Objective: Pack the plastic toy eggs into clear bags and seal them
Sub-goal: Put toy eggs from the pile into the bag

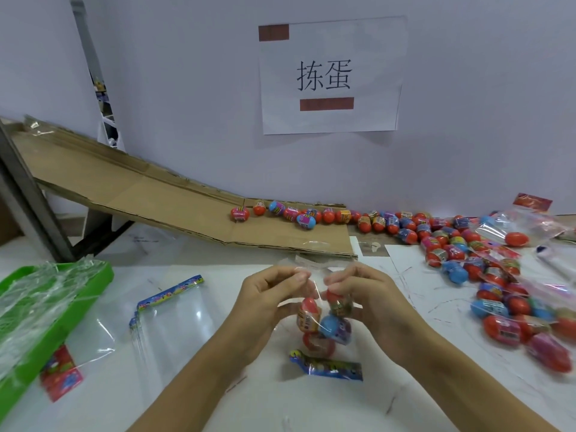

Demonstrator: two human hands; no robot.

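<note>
Both hands hold one clear bag (311,272) above the white table, in the middle of the head view. My left hand (265,304) pinches the bag's upper left side, and my right hand (371,304) pinches its upper right side. Several toy eggs hang inside it, among them a red one (309,308) and a blue one (332,327). The bag's blue printed header card (327,367) lies at its lower end on the table. Loose toy eggs (405,227) lie in a row along the back wall.
A cardboard ramp (131,194) slopes down from the left to the eggs. Empty clear bags (174,319) lie left of my hands, beside a green tray (93,282) of plastic film. Filled egg bags (523,319) pile up at the right. A paper sign (330,76) hangs on the wall.
</note>
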